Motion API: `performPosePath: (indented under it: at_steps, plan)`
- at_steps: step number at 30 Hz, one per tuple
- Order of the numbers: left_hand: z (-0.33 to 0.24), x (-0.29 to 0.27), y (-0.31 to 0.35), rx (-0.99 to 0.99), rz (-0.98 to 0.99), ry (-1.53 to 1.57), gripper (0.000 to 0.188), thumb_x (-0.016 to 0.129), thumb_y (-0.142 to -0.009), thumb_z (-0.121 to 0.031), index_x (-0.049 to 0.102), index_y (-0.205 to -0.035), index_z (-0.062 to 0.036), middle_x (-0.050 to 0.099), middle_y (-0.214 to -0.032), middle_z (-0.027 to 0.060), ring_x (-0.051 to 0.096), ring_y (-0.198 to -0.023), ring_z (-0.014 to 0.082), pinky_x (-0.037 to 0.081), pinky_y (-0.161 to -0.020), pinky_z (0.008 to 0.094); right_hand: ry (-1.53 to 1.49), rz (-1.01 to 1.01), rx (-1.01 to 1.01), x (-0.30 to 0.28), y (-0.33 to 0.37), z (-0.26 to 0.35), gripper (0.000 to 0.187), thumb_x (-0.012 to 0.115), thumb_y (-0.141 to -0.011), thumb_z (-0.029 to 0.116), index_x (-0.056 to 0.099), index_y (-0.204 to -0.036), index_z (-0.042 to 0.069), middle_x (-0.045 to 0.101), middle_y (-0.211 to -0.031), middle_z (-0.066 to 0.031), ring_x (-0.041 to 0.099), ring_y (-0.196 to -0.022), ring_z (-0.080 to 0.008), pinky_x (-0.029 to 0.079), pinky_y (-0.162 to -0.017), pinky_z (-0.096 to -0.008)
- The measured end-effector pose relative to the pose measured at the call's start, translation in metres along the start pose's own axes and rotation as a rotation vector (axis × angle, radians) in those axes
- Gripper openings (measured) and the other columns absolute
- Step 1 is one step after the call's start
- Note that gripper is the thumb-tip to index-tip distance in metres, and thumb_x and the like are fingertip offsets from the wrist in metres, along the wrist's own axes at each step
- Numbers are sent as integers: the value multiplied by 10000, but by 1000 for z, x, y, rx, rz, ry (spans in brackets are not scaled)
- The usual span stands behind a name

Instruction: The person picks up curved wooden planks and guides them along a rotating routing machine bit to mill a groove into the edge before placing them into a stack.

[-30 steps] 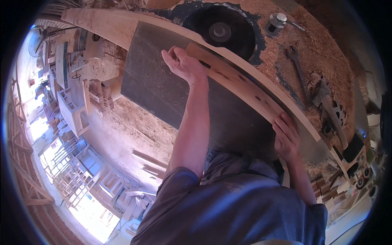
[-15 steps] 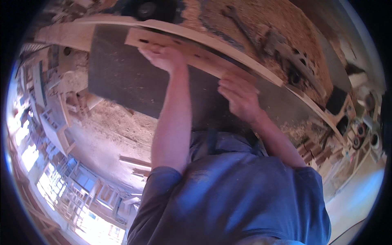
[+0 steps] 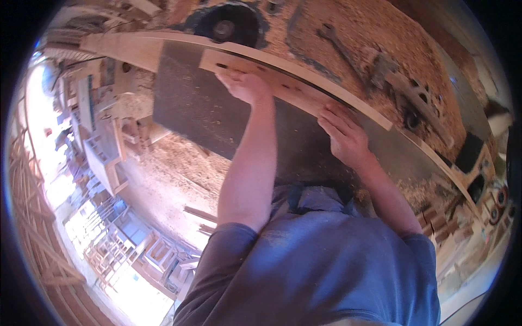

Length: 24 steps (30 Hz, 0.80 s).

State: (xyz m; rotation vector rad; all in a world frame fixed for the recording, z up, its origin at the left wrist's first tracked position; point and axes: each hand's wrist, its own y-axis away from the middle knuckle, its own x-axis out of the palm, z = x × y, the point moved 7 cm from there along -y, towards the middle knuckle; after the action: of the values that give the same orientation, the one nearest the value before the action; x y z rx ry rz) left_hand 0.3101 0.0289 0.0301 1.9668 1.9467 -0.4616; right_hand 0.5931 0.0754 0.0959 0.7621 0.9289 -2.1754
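A narrow wooden board (image 3: 296, 93) with several dark slots lies along a long pale wooden fence (image 3: 304, 68) on a dark, flat machine table (image 3: 190, 100). My left hand (image 3: 244, 87) grips the board near its left end, its fingers over the near edge just beside a slot. Farther right, my right hand (image 3: 343, 133) holds the board with its fingers curled over the top near the fence. The board's right end is partly hidden by that hand. Both forearms reach up from my body across the table.
Beyond the fence sits a dark round disc (image 3: 223, 30) with a hub. A wrench (image 3: 342, 54) and a metal fitting (image 3: 399, 87) lie in sawdust (image 3: 304, 32). Stacked wood offcuts (image 3: 440, 220) stand at the right. Wooden frames (image 3: 106, 157) stand at the left.
The whole view has shifted, so the table and hands appear farther right and lower. More of the round disc shows. Both hands stay on the board, with little clear movement along the fence.
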Motion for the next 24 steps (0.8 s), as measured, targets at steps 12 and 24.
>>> performPosePath:
  at_steps: [12, 24]
  plan:
    - [3, 4, -10, -58, 52, 55, 517, 348, -1059, -136, 298, -1525, 80, 338, -1564, 293, 359, -1451, 396, 318, -1207, 412, 59, -109, -24, 11, -17, 6, 232, 705, -724, -7, 736, -947, 49, 727, -1082, -56, 686, -1118, -246, 520, -1016, -391]
    - [3, 1, -20, 70, -131, 65, 382, 390, -1044, -106, 507, -1342, 101, 597, -1283, 318, 627, -1149, 409, 490, -915, 456, 108, -204, -22, 19, -21, 10, 203, 726, -694, -16, 726, -880, 65, 742, -1036, -62, 717, -1057, -242, 580, -894, -328]
